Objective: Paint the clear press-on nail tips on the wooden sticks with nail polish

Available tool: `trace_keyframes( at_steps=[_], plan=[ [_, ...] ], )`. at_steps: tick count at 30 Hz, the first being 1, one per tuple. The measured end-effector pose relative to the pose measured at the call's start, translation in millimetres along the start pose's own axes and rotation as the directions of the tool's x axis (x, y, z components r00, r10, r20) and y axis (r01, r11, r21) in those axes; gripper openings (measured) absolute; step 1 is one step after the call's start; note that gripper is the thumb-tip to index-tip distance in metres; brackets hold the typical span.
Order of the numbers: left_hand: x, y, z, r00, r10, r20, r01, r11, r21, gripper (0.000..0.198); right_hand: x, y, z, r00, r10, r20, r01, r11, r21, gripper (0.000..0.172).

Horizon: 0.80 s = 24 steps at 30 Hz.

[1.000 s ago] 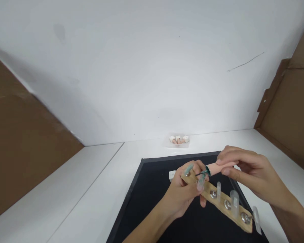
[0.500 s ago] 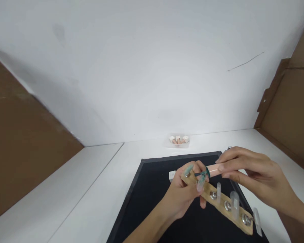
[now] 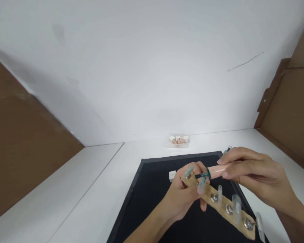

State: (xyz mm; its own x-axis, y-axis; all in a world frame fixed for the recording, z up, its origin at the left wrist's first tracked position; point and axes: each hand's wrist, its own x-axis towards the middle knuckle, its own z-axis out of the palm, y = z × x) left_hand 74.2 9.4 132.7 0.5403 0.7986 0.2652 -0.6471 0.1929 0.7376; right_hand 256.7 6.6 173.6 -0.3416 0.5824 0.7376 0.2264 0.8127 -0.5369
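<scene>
My left hand (image 3: 183, 192) is closed around the upper end of a wooden nail-tip stand (image 3: 221, 207), which slants down to the right. Several false nail tips stick up from its metal mounts; the clear ones (image 3: 236, 206) are at the lower end. Two tips near my left fingers carry green polish: one at the far end (image 3: 189, 171) and one by the thumb (image 3: 201, 185). In my right hand (image 3: 255, 168) is a nail polish brush with a pink cap (image 3: 216, 171). Its dark, green-coated bristles lie at the tip by my thumb; whether they touch it I cannot tell.
A black mat (image 3: 152, 189) lies on the white table (image 3: 91, 199) under my hands. A small white block (image 3: 172, 176) sits beside my left hand. Behind the mat is a clear tray (image 3: 177, 145) with pink-and-white pieces. Brown cardboard panels (image 3: 27, 141) flank the white wall.
The lower end of the stand has shifted slightly down and to the right. My right hand and the brush have moved a little, showing more of a dark object behind the fingers.
</scene>
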Motion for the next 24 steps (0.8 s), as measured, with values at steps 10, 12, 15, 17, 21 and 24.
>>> trace_keyframes(
  at_steps=[10,12,15,17,21,24],
  plan=[
    [-0.1,-1.3,-3.5,1.000,0.010,0.025,-0.009,0.999,-0.035,0.023,3.0,-0.9,-1.8,0.998,-0.053,0.020,0.053,0.999,0.003,0.028],
    [-0.3,-1.5,-3.5,1.000,0.007,0.019,-0.007,0.999,-0.032,0.024,4.4,-1.9,-2.2,0.998,-0.057,0.027,0.057,0.998,-0.002,0.029],
    [-0.7,-1.5,-3.1,1.000,-0.004,0.017,0.005,0.999,-0.032,0.025,6.1,-3.1,-2.6,0.997,-0.068,0.023,0.068,0.998,-0.001,0.032],
    [-0.8,-1.5,-2.9,1.000,0.001,0.017,0.000,0.999,-0.033,0.025,6.4,-3.3,-2.4,0.997,-0.073,0.027,0.072,0.997,0.016,0.034],
    [-1.1,-2.3,-4.2,0.999,0.007,0.033,-0.005,0.999,-0.034,0.024,5.5,-1.4,-0.6,0.997,-0.068,0.041,0.064,0.994,0.092,0.035],
    [-1.3,-3.0,-5.9,0.999,0.014,0.047,-0.012,0.999,-0.046,0.023,4.3,1.4,0.4,0.996,-0.065,0.057,0.056,0.988,0.141,0.036]
  ],
)
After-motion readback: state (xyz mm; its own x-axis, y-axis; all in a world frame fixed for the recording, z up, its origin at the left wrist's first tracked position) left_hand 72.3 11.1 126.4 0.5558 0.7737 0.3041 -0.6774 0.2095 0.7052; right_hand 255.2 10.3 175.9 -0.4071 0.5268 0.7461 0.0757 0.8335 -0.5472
